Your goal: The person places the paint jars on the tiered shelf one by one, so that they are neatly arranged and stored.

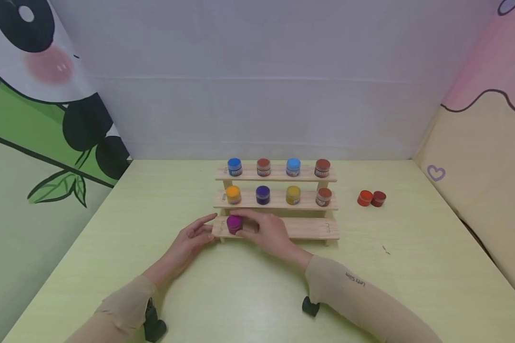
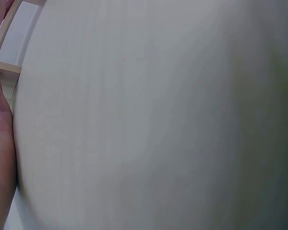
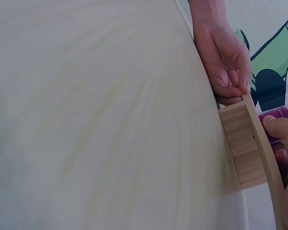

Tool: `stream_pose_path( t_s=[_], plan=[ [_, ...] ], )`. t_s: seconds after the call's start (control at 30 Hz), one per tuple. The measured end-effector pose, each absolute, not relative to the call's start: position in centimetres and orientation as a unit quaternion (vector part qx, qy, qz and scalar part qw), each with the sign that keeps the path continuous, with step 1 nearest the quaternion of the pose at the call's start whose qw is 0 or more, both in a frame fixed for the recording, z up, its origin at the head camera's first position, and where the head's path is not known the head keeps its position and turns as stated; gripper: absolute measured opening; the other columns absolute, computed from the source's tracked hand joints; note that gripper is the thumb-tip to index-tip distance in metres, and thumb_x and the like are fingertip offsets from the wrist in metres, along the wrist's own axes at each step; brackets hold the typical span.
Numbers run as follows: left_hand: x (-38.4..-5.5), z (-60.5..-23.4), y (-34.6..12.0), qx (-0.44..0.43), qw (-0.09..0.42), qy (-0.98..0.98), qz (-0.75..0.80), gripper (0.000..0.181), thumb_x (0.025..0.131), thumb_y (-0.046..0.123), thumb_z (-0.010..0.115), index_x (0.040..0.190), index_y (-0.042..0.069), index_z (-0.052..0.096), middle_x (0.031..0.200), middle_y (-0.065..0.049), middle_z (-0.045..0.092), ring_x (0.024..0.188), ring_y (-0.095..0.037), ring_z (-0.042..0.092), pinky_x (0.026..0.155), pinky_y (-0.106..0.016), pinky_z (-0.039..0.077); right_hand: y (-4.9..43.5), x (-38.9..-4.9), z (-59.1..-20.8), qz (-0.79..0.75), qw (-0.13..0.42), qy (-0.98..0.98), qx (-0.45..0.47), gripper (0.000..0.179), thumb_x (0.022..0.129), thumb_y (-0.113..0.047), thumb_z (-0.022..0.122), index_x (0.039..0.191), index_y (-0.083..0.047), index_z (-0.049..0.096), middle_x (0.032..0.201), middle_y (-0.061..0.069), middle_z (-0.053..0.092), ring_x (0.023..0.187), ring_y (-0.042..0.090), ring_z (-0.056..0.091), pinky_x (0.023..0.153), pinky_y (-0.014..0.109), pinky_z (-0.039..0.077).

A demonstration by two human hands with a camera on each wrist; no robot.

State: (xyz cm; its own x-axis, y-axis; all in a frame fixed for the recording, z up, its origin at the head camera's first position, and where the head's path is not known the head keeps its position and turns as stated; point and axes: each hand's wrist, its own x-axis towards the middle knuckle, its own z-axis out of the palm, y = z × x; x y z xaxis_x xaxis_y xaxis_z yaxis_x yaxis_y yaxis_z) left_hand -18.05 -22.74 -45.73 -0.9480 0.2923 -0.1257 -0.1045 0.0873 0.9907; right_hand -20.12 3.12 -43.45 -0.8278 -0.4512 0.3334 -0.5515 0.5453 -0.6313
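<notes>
Between thumb and fingers, my right hand pinches a small purple paint jar. The jar is upright over the left end of the lowest shelf of a three-step wooden rack. At that shelf's left end my left hand rests against the wood, fingers loosely extended. In the right wrist view, the left thumb of that hand meets the shelf's end, and the purple jar shows beyond the board. The left wrist view catches only the rack's corner and part of the hands.
The top shelf bears blue, brown-red, light blue and brown jars. On the middle one stand orange, dark violet, yellow and brown-red jars. Two red jars stand on the table, right of the rack.
</notes>
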Motion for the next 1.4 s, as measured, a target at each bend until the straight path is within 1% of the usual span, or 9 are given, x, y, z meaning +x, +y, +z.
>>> stream_pose_path(
  t_s=[0.3, 0.63, 0.8, 0.97, 1.03, 1.1, 1.2, 1.3, 1.4],
  plan=[
    [-18.2, -45.6, -22.7, 0.062, 0.149, 0.727, 0.667, 0.062, 0.099, 0.015, 0.058, 0.155, 0.013, 0.030, 0.114, 0.008, 0.067, 0.111, -0.004, 0.063, 0.096, -0.016, 0.049, 3.2, -20.2, -43.5, 0.383, 0.065, -0.876, 0.285, 0.048, 0.088, -0.032, 0.074, 0.134, -0.038, 0.060, 0.095, -0.009, 0.070, 0.064, 0.005, 0.047, 0.060, 0.019, 0.038],
    [-18.3, -45.6, -22.6, 0.066, 0.146, 0.719, 0.676, 0.062, 0.099, 0.012, 0.057, 0.155, 0.011, 0.030, 0.113, 0.009, 0.067, 0.109, -0.004, 0.063, 0.096, -0.017, 0.050, 3.5, -20.3, -43.3, 0.391, 0.054, -0.873, 0.288, 0.053, 0.087, -0.032, 0.075, 0.136, -0.039, 0.057, 0.082, -0.007, 0.063, 0.064, 0.005, 0.047, 0.059, 0.019, 0.038],
    [-18.2, -45.7, -22.5, 0.063, 0.148, 0.720, 0.675, 0.063, 0.099, 0.013, 0.058, 0.155, 0.012, 0.030, 0.113, 0.010, 0.068, 0.110, -0.003, 0.063, 0.096, -0.016, 0.050, 4.2, -20.3, -43.1, 0.418, 0.013, -0.857, 0.300, 0.061, 0.087, -0.033, 0.075, 0.141, -0.044, 0.050, 0.085, -0.006, 0.062, 0.065, 0.006, 0.050, 0.058, 0.019, 0.041],
    [-18.2, -45.7, -22.6, 0.063, 0.150, 0.720, 0.675, 0.063, 0.099, 0.014, 0.058, 0.155, 0.013, 0.030, 0.113, 0.009, 0.067, 0.110, -0.003, 0.063, 0.096, -0.016, 0.050, 5.6, -19.9, -42.2, 0.460, -0.024, -0.833, 0.307, 0.062, 0.088, -0.027, 0.075, 0.143, -0.040, 0.049, 0.107, -0.002, 0.069, 0.074, 0.008, 0.058, 0.064, 0.022, 0.050],
    [-18.2, -45.7, -22.6, 0.062, 0.150, 0.720, 0.674, 0.063, 0.099, 0.014, 0.058, 0.155, 0.013, 0.030, 0.114, 0.009, 0.067, 0.110, -0.003, 0.063, 0.096, -0.016, 0.050, 6.2, -19.6, -41.6, 0.466, -0.017, -0.829, 0.307, 0.060, 0.088, -0.024, 0.075, 0.142, -0.035, 0.051, 0.108, 0.000, 0.070, 0.077, 0.008, 0.059, 0.065, 0.022, 0.052],
    [-18.2, -45.6, -22.6, 0.061, 0.150, 0.722, 0.673, 0.063, 0.099, 0.014, 0.058, 0.155, 0.013, 0.030, 0.114, 0.009, 0.067, 0.111, -0.003, 0.063, 0.097, -0.016, 0.050, 6.8, -19.4, -41.0, 0.468, 0.000, -0.827, 0.311, 0.058, 0.088, -0.022, 0.075, 0.141, -0.031, 0.053, 0.102, 0.002, 0.071, 0.077, 0.008, 0.059, 0.064, 0.022, 0.052],
    [-18.2, -45.5, -22.6, 0.059, 0.150, 0.725, 0.670, 0.063, 0.099, 0.015, 0.058, 0.155, 0.013, 0.030, 0.114, 0.008, 0.067, 0.111, -0.003, 0.063, 0.097, -0.016, 0.049, 7.7, -19.3, -40.0, 0.471, 0.037, -0.819, 0.325, 0.057, 0.088, -0.018, 0.075, 0.141, -0.026, 0.054, 0.108, 0.003, 0.072, 0.075, 0.007, 0.059, 0.061, 0.022, 0.050],
    [-18.2, -45.5, -22.6, 0.057, 0.151, 0.725, 0.670, 0.063, 0.099, 0.015, 0.058, 0.156, 0.013, 0.029, 0.115, 0.009, 0.067, 0.111, -0.003, 0.063, 0.097, -0.016, 0.049, 8.7, -19.4, -39.0, 0.474, 0.073, -0.808, 0.343, 0.056, 0.088, -0.015, 0.075, 0.140, -0.021, 0.055, 0.121, 0.005, 0.070, 0.075, 0.007, 0.060, 0.062, 0.024, 0.051],
    [-18.1, -45.5, -22.6, 0.056, 0.151, 0.724, 0.671, 0.063, 0.099, 0.015, 0.058, 0.155, 0.013, 0.029, 0.114, 0.010, 0.067, 0.110, -0.003, 0.063, 0.097, -0.016, 0.049, 9.7, -19.6, -38.3, 0.469, 0.108, -0.802, 0.353, 0.056, 0.086, -0.012, 0.076, 0.138, -0.017, 0.056, 0.119, 0.008, 0.070, 0.074, 0.007, 0.062, 0.062, 0.023, 0.052]
  ],
)
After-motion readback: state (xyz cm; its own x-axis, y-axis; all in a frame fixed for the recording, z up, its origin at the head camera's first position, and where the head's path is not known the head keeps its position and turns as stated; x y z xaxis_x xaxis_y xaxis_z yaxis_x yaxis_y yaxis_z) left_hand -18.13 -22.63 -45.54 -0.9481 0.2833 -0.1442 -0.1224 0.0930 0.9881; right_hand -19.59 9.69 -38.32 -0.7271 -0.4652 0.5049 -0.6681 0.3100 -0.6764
